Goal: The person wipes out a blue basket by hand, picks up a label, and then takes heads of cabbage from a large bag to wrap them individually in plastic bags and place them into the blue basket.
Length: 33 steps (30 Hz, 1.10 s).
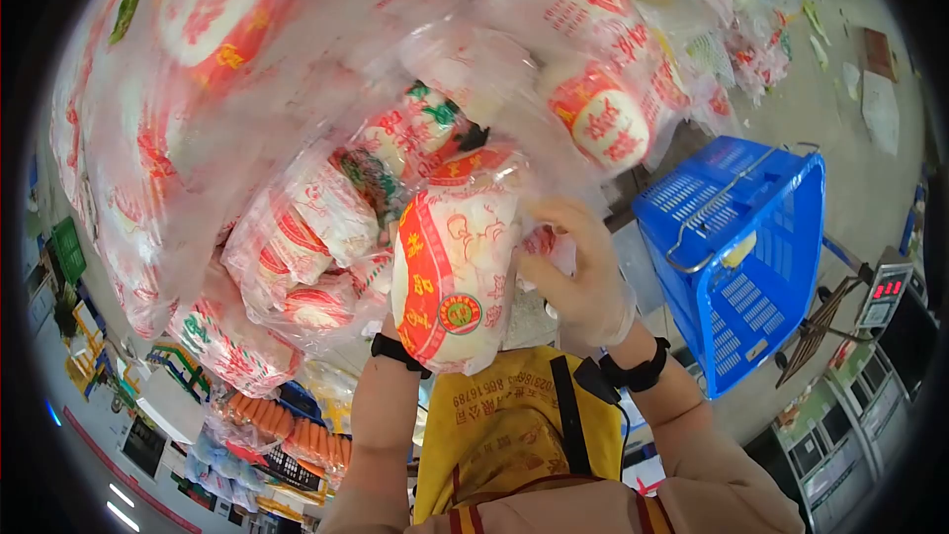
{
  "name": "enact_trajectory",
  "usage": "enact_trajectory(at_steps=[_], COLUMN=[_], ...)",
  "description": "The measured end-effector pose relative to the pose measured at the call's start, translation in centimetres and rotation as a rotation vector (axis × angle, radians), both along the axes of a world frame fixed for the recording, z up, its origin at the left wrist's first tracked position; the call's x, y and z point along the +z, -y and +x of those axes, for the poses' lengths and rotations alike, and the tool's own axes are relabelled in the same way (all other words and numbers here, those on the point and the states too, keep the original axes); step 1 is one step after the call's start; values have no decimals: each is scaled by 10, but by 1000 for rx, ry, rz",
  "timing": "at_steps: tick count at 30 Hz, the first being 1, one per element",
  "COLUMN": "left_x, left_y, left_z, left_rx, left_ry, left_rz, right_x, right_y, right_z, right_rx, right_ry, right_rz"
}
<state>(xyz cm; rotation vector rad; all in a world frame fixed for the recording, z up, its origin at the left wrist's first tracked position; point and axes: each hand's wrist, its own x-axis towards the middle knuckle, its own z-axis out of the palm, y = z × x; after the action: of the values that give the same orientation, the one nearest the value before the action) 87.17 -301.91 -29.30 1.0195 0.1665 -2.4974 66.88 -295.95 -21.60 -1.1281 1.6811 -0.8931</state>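
A packed bag of plump white contents, printed red and yellow with a round green emblem, stands upright in front of my chest. My left hand goes behind its lower left side and supports it; the fingers are hidden. Beside the bag's right edge is my right hand in a thin pale glove, thumb and fingers curved but apart. A bit of red-and-white wrap shows between them, apparently behind the hand. Similar printed bags lie heaped beyond, inside a large clear plastic sack.
A blue plastic basket with a wire handle stands tilted at my right. Further right is a scale with a red display. Wrapped orange carrots lie at lower left. Scraps litter the floor at upper right.
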Motion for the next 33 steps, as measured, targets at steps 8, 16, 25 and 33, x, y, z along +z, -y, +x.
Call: enact_trajectory(at_steps=[8,16,25,33], left_x=[9,13,37,40], left_y=[-48,-86,-119,-135], left_z=[-32,-75,-106,-118], left_rx=[-106,-259,-426,-489], left_ry=[-21,-45,-26,-8], left_rz=[48,49,-11,-38], right_x=[16,39,59,99], right_y=[-58,-114,-197,-248], right_z=[-30,-61,-106,-135], right_rx=[-176,-22,-300,-83], right_ry=[186,40,1183,1247], right_rz=[223,90,-81,-666])
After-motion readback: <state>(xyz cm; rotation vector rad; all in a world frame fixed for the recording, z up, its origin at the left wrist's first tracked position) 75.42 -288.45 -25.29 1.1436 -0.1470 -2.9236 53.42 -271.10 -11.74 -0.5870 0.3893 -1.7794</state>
